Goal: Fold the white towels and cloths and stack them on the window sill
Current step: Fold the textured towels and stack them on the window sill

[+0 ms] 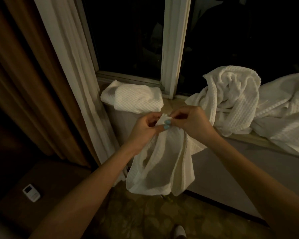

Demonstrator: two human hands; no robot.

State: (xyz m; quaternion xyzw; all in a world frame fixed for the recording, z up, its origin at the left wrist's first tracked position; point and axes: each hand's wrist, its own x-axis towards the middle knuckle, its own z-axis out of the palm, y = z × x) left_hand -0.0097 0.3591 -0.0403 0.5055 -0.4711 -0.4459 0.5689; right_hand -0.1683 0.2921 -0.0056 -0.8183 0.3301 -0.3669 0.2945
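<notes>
Both hands, left (146, 129) and right (191, 122), pinch 1 hanging cloth (160, 163); folded towel (136, 99) left on the sill (171, 104), loose pile (240, 100) right.

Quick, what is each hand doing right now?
Left hand: closed, pinching the top edge of the white cloth.
Right hand: closed, pinching the same edge.

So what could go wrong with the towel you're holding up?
The hanging towel is pinched only at its top edge by the left hand and right hand, so it might slip and drop to the floor. The unfolded pile droops over the sill edge and could slide off. The folded stack also pokes past the edge, so a bump may topple it.
</notes>
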